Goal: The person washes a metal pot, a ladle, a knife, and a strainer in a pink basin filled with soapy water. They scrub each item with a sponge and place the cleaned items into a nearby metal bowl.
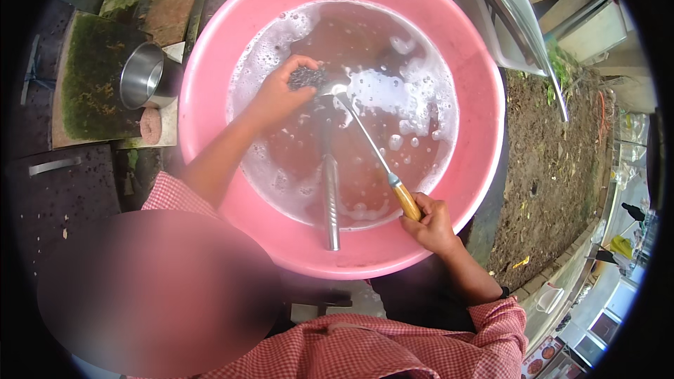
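Note:
A large pink plastic basin [474, 179] of soapy, murky water [358, 168] stands before me. My left hand [279, 92], over the water, grips a steel wool scrubber [307, 79] beside the head of a long-handled metal utensil [368, 134]. That head lies at the foamy surface, and its exact shape is unclear. My right hand [434, 223] is closed around the utensil's wooden handle, near the basin's front rim. Between my hands a second utensil with a metal handle [331, 205] leans on the basin's inner wall, its far end under the water.
On the left, a stainless steel pot [142, 76] and a pinkish scrubbing pad [151, 126] sit by a mossy slab [100, 79]. A whitish plastic container [500, 47] holding metal ware [511, 16] stands at the upper right. Bare soil [547, 168] lies beyond the basin's right side.

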The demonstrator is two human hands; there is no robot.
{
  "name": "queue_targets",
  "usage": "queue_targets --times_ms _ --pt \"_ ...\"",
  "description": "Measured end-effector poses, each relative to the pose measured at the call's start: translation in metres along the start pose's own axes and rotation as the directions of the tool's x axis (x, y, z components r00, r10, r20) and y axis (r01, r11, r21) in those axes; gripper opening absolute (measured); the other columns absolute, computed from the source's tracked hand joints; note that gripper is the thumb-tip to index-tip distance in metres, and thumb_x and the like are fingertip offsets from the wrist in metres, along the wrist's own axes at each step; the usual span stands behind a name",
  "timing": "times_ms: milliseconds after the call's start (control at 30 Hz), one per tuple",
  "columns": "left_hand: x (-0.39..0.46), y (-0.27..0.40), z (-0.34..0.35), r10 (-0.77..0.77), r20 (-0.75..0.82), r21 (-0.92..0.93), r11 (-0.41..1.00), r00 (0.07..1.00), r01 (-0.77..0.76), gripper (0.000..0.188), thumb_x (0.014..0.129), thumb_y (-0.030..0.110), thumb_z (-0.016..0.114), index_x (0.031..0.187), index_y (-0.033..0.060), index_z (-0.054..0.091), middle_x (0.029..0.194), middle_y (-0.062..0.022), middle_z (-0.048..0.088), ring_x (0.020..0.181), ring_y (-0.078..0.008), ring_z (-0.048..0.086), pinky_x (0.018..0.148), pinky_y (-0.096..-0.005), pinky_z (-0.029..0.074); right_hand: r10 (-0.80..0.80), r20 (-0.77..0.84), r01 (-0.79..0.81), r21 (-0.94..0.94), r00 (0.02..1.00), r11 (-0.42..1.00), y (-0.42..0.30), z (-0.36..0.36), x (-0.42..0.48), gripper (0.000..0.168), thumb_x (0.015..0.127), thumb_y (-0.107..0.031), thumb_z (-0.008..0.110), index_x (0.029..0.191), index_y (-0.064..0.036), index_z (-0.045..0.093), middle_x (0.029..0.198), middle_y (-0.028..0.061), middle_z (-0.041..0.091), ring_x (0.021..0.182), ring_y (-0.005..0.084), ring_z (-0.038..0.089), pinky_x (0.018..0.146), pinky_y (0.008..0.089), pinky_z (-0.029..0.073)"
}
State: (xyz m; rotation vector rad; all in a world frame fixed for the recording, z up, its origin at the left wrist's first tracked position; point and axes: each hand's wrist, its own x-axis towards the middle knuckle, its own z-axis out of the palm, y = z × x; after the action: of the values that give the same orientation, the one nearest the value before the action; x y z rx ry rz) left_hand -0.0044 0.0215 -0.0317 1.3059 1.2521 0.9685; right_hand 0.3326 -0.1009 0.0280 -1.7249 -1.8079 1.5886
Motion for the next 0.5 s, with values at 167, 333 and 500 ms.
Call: queue_targets --times_ms 167,333,500 --pt "0.009 0.011 0.016 0.26 0.037 0.329 0.909 0.965 -0.258 0.033 0.08 0.01 0.066 0.112 0.0103 0.054 0.126 -0.0075 0.057 0.121 -0.0277 0.05 0.104 -0.036 0.036 0.002 0.01 -0.002 0.046 1.0 0.999 -0.011 0.001 -0.001 0.029 0.078 -0.003 0.066 0.106 0.002 0.062 0.07 0.0008 0.052 0.06 0.0049 0.046 0.051 0.0224 0.039" --pt "0.0 -0.001 -0.008 0.116 -0.041 0.234 0.967 0.992 -0.103 0.034 0.083 0.015 0.064 0.116 0.0105 0.053 0.124 -0.0088 0.057 0.113 -0.025 0.055 0.098 -0.0348 0.041 0.108 0.051 -0.116 0.211 0.993 0.971 -0.021 -0.002 -0.002 0.027 0.078 -0.001 0.066 0.105 0.003 0.062 0.072 -0.0017 0.051 0.06 0.0037 0.045 0.051 0.0209 0.037" --pt "0.02 0.017 0.008 -0.078 0.161 0.315 0.949 0.984 0.023 0.031 0.084 0.017 0.064 0.113 0.0085 0.057 0.111 -0.008 0.062 0.103 -0.0194 0.058 0.091 -0.0334 0.044 -0.153 0.059 0.162 -0.226 0.986 0.961 -0.011 -0.003 0.002 0.031 0.076 0.0 0.066 0.107 0.002 0.062 0.068 -0.0025 0.051 0.056 0.0032 0.045 0.05 0.0199 0.037"
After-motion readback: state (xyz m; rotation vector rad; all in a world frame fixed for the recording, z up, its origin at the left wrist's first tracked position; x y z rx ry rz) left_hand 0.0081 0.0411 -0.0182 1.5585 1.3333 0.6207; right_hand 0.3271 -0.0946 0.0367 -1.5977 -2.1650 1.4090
